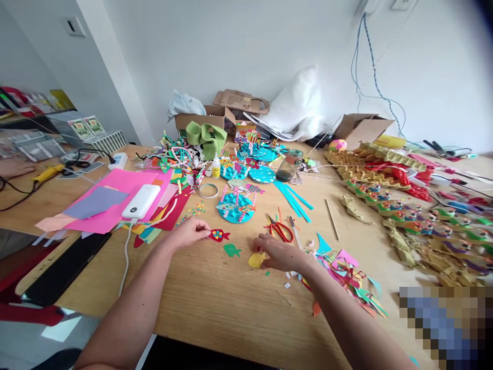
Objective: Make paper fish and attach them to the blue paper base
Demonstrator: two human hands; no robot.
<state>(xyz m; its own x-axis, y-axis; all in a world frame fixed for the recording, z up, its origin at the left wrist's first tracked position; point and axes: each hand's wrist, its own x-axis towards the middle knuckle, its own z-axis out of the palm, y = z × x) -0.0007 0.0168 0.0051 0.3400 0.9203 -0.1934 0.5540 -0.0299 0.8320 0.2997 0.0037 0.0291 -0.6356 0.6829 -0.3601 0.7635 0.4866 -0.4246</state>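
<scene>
My left hand [190,231] is closed in a pinch at one end of a red paper fish [217,235] dotted with blue and yellow. A plain green paper fish [231,250] lies on the table between my two hands. My right hand [277,252] rests over a yellow paper fish [256,260], its fingers bent but apart, the thumb near the fish's edge. Just beyond that hand lie red-handled pliers [283,231] and a slim craft knife or pen-like tool [295,231]. A round blue stand [235,213] with small fish on it stands farther back.
Paper scraps [346,272] spread to the right of my right arm. A white power bank [141,201] with a cable sits on pink sheets [103,190] at left. Behind are a glue bottle [216,167], a tape roll [208,190] and a glass jar [288,167]. Painted egg-carton pieces [442,221] crowd the right.
</scene>
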